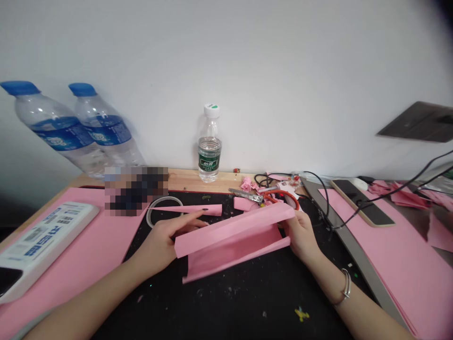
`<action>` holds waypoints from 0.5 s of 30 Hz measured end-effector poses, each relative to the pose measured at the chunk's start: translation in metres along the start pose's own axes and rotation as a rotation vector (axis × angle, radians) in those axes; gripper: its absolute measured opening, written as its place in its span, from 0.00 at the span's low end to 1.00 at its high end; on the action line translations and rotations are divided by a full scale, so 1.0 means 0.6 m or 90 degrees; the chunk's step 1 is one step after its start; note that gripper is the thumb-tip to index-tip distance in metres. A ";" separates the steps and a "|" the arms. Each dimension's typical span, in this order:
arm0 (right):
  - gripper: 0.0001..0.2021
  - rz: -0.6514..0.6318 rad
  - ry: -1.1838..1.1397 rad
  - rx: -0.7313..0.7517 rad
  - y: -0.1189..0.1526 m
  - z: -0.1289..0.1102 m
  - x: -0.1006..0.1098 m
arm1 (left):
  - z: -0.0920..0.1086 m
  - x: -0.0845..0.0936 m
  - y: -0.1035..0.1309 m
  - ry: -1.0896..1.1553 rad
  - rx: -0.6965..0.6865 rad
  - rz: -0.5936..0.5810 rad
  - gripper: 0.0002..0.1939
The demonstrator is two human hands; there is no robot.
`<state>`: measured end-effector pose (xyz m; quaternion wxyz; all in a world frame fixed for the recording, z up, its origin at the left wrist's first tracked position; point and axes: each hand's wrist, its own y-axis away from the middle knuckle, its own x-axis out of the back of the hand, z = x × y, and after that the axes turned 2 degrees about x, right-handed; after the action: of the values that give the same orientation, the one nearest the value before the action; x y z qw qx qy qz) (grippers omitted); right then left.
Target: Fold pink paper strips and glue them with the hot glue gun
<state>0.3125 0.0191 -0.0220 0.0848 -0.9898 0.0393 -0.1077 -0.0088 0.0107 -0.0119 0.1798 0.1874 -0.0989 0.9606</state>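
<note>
A folded sheet of pink paper (230, 236), bent into an open trough with raised long sides, is held above the black mat (219, 311). My right hand (302, 233) grips its right end, the fingers partly hidden by the paper. At the left end, my left hand (166, 241) holds the sheet from behind, index finger extended along the back and thumb out of sight. Just beyond that finger lies a narrow pointed pink paper piece (212, 209). Orange-handled scissors (279, 194) rest behind the sheet.
Tape-like white ring (149, 215), pink sheets (116, 231) and a white box (53, 231) lie left. A small water bottle (209, 151) and two large bottles (106, 132) stand by the wall. Right are black cables (327, 198), a phone (364, 203) and more pink sheets (399, 255).
</note>
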 end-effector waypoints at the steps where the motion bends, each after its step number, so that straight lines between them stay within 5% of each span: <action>1: 0.23 -0.003 0.010 0.003 0.000 0.001 0.001 | -0.005 -0.001 0.002 0.000 -0.015 0.019 0.28; 5: 0.17 -0.028 0.046 0.012 -0.003 -0.005 0.000 | -0.009 0.003 0.010 -0.086 -0.092 0.061 0.26; 10: 0.05 -0.073 0.085 0.030 -0.006 -0.023 -0.007 | 0.032 0.005 0.014 -0.138 -0.082 -0.071 0.15; 15: 0.11 -0.148 0.145 0.093 -0.006 -0.029 -0.009 | 0.059 -0.016 0.021 -0.113 -0.095 -0.128 0.14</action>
<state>0.3040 0.0206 -0.0058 0.1387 -0.9603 -0.0744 -0.2304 0.0060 -0.0126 0.0151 0.2794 0.2665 -0.1665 0.9073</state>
